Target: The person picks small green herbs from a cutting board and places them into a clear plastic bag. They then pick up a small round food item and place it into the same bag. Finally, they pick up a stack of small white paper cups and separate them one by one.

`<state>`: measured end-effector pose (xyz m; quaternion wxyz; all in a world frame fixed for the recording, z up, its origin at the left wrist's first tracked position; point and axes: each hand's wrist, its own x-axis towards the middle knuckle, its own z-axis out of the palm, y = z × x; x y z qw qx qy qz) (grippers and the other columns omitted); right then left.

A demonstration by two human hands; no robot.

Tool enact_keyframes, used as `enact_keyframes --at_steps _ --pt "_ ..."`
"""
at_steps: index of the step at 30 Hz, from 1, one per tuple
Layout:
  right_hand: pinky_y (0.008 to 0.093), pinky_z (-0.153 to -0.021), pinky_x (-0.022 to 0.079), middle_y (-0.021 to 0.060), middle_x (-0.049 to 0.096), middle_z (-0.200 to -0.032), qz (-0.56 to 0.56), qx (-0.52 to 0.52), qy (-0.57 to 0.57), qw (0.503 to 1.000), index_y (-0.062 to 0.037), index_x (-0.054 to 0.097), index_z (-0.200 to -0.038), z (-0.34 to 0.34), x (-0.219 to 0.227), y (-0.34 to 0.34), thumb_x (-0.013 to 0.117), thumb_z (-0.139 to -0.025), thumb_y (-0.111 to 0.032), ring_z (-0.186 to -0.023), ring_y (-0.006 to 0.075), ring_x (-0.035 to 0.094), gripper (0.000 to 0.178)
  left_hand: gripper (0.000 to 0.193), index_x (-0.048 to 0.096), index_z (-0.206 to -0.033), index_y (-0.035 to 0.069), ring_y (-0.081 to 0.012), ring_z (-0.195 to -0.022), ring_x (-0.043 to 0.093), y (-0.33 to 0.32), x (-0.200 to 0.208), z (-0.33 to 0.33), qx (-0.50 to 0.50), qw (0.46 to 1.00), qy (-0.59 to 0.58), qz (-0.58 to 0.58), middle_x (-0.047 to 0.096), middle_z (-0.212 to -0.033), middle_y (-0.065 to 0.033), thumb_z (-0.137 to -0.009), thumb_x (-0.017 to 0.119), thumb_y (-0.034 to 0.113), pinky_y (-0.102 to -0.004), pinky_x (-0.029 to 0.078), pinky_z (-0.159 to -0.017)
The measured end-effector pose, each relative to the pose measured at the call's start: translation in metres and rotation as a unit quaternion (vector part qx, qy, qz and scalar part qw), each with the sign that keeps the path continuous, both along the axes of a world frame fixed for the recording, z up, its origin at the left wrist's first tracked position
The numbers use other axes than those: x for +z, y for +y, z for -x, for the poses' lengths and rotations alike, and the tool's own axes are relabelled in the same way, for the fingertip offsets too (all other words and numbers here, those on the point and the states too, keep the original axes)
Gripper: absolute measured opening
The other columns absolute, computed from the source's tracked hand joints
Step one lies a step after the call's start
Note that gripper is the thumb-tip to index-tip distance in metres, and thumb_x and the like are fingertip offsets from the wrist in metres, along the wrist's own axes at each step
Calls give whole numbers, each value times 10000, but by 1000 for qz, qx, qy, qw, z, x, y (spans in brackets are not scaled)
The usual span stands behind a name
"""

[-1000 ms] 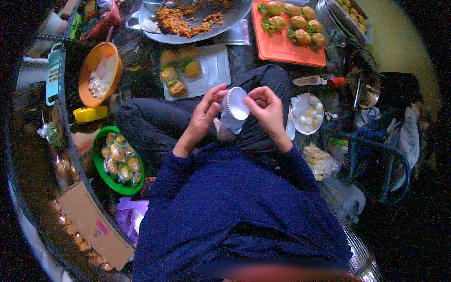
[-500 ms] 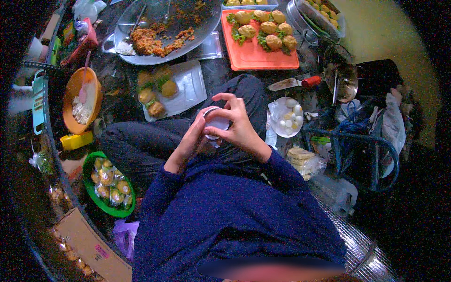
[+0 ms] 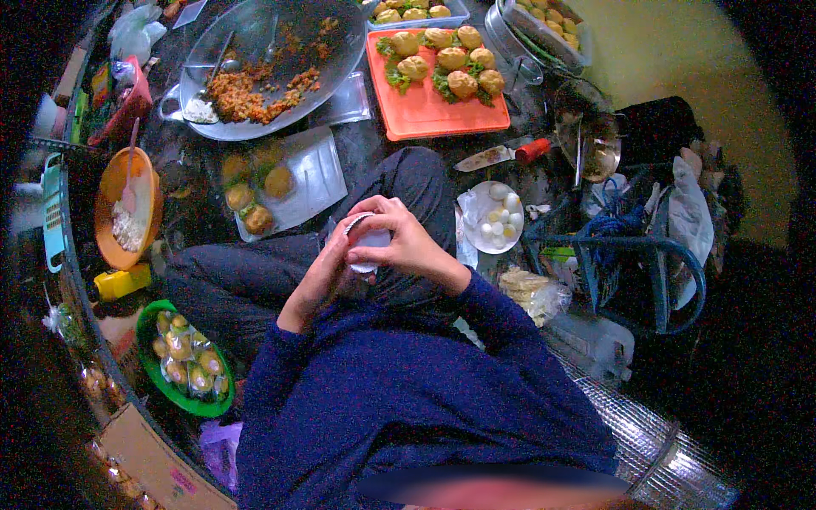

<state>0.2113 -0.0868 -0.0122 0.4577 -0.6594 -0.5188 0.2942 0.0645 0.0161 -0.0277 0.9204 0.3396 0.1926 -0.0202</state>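
Observation:
Over my lap, both hands hold a small whitish round thing (image 3: 371,241) with a dark, notched-looking rim. Its kind is unclear, and fingers cover much of it. My left hand (image 3: 320,276) wraps its near left side. My right hand (image 3: 406,240) curls over it from the right, thumb below and fingertips meeting the left hand at the top. Just beyond, stuffed buns (image 3: 277,182) with green leaves lie around a clear plastic sheet (image 3: 314,180). To the right of my knee is a plate (image 3: 473,202) of small boiled eggs (image 3: 501,224).
Ahead stand a big pan (image 3: 333,53) of orange filling and an orange tray (image 3: 432,124) of buns. A knife (image 3: 488,158) lies right of it. At left are an orange bowl (image 3: 109,231) and a green basket (image 3: 150,364) of wrapped buns; at right, a blue carrier (image 3: 680,250).
My right fingers have lowered and closed further over the round thing, their tips now near the left hand. The whole view has shifted, so the surroundings sit further left.

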Motion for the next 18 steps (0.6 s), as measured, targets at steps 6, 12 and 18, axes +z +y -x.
enact_keyframes --at_steps 6,12,18 --pt "376 -969 340 46 621 -1086 4 13 36 999 -125 714 -865 -4 -3 -4 798 -698 -292 -1082 226 529 251 585 295 -1416 128 -163 -1041 528 -4 0 -4 16 999 -18 -43 443 -1289 -51 -972 399 496 -304 497 -762" --pt "432 -969 373 70 598 -1195 -38 -28 -94 994 -166 721 -850 -6 -3 -7 748 -726 -265 -1155 303 485 161 559 290 -1438 95 -222 -1276 416 0 -7 -2 4 999 31 -11 409 -1382 -98 -999 378 430 -369 364 -1061" --pt "480 -1022 343 61 561 -1281 -45 -56 -304 950 -130 701 -812 2 2 -12 711 -699 -203 -1223 338 436 135 591 171 -1466 174 -222 -1118 535 -3 -18 -11 13 993 -11 -121 408 -1332 -92 -987 457 369 -383 532 -825"
